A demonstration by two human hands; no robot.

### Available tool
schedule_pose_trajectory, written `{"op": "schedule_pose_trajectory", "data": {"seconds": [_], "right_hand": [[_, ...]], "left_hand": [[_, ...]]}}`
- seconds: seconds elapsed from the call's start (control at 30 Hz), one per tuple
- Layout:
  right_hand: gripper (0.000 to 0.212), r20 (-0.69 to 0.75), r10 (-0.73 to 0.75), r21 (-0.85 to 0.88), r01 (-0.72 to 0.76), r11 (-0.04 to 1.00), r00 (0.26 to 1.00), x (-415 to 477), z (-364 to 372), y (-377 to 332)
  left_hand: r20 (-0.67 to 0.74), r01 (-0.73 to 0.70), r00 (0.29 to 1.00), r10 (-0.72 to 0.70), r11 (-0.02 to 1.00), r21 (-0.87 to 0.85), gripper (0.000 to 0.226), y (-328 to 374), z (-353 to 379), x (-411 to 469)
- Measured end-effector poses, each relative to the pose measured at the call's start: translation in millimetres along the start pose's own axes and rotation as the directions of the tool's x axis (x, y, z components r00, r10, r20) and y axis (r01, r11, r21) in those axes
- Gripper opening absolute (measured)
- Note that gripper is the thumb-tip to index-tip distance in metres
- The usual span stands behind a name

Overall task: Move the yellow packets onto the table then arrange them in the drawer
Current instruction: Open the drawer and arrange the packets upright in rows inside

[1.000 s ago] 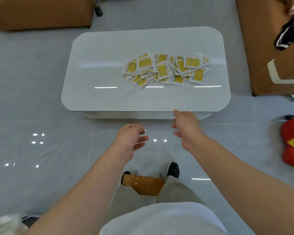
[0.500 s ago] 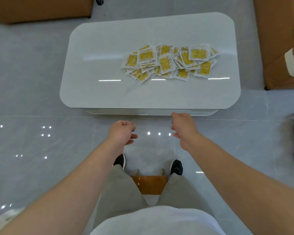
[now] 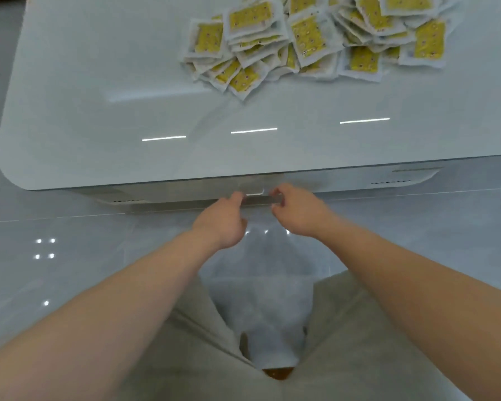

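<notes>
Both hands have gone forward from mid-air over the floor to the front of the low table, and the view has closed in, so only part of the packet heap shows now.

Left hand (image 3: 223,221): fingers curled, thumb and forefinger closed on the left end of a narrow grey strip along the long white drawer front (image 3: 261,200), just under the near edge of the white glossy surface (image 3: 99,82) with rounded corners.

Right hand (image 3: 298,212): fingers curled likewise, pinching the right end of the same strip. The two hands are close together, with a short length of strip bare between them. A small rounded notch sits in the drawer front just above that gap.

Whether the drawer front stands out from the table body, cannot tell; blur along that edge.

Square yellow packets (image 3: 310,39) with white frayed borders: a loose overlapping heap on the far right part of the surface, well apart from the hands, some cut off by the top of the view. None in either hand.

Near and left parts of the surface carry three thin bright light reflections.

Below: grey glossy tile floor (image 3: 55,270), bare forearms, beige trousers (image 3: 359,328).
</notes>
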State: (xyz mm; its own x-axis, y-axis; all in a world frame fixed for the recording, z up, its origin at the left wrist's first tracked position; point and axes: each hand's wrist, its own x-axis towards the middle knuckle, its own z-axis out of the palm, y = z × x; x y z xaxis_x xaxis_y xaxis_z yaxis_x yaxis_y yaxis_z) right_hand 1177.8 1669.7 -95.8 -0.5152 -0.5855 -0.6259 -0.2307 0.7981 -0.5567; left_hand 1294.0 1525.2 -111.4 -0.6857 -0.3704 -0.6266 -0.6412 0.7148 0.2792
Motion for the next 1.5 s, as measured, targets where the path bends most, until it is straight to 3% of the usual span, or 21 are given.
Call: {"op": "schedule_pose_trajectory", "data": {"seconds": [0.2,0.4,0.57,0.7,0.8,0.87,0.93,1.1,1.27,1.5], "right_hand": [[0.059,-0.058,-0.072,-0.283,0.053,0.958,0.996,78,71,21],[0.072,-0.088,-0.064,-0.391,0.024,0.920,0.994,89,95,29],[0.050,-0.013,-0.034,-0.392,0.026,0.919,0.999,64,98,23],[0.046,0.050,-0.089,-0.472,0.102,0.876,0.995,31,87,17],[0.034,-0.129,-0.166,-0.372,0.108,0.922,0.978,3,59,6],[0.027,-0.279,-0.183,-0.330,0.085,0.940,0.943,0,39,0],[0.024,-0.338,-0.151,-0.356,0.023,0.934,0.929,4,26,-2],[0.023,-0.334,-0.042,-0.432,-0.113,0.895,0.942,16,17,12],[0.023,-0.412,-0.065,-0.415,-0.124,0.901,0.909,16,26,18],[0.025,-0.341,-0.057,-0.474,-0.119,0.873,0.938,11,32,19]], "left_hand": [[-0.075,-0.088,0.992,0.099,0.987,0.138,0.074,-51,46,66],[-0.091,-0.108,0.988,0.123,0.981,0.158,0.078,-51,62,82],[-0.052,-0.121,0.990,0.131,0.979,0.166,0.074,-52,76,51],[0.006,-0.237,0.970,0.241,0.947,0.216,0.051,-54,63,25],[-0.179,-0.328,0.922,0.344,0.938,0.114,0.027,-50,36,1],[-0.401,-0.370,0.851,0.339,0.929,0.001,0.017,-48,17,-8],[-0.541,-0.324,0.788,0.295,0.945,0.043,0.017,-51,5,-6],[-0.405,-0.212,0.884,0.235,0.972,0.102,0.021,-62,5,16],[-0.420,-0.200,0.879,0.225,0.974,0.103,0.021,-64,6,21],[-0.319,-0.215,0.914,0.250,0.966,0.141,0.026,-60,5,13]]}}
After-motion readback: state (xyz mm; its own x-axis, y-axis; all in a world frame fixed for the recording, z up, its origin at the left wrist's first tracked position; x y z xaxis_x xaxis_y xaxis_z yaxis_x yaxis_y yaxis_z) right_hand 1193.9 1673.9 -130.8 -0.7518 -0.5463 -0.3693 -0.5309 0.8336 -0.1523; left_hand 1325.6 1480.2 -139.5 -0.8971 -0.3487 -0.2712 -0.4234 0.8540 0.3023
